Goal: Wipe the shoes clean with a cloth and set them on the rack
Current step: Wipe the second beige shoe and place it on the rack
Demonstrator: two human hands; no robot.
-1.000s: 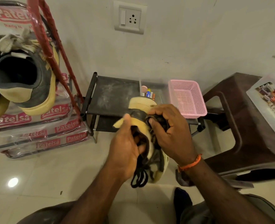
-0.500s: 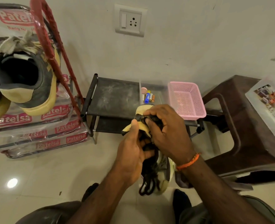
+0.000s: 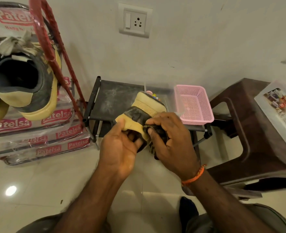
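I hold a grey shoe with a tan sole and heel (image 3: 144, 106) in front of the low black rack (image 3: 108, 100). Its sole is turned up and away from me. My left hand (image 3: 120, 148) grips the heel, thumb on the tan heel patch and fingers inside the opening. My right hand (image 3: 172, 142) holds a dark cloth (image 3: 156, 132) bunched under its fingers against the shoe's side. Another grey and tan shoe (image 3: 26, 84) sits at the left on stacked packages, with part of a further one at the frame edge.
A pink mesh basket (image 3: 194, 105) and small items stand on the rack's right half. A brown plastic stool (image 3: 256, 132) with a white lidded box (image 3: 280, 115) is at the right. A red frame (image 3: 55, 61) leans by the stacked packages (image 3: 38, 137). The floor is glossy tile.
The shoe has been turned and lifted, so its sole now faces up. The hanging black laces have gone out of sight. My right hand has slid along the shoe's side.
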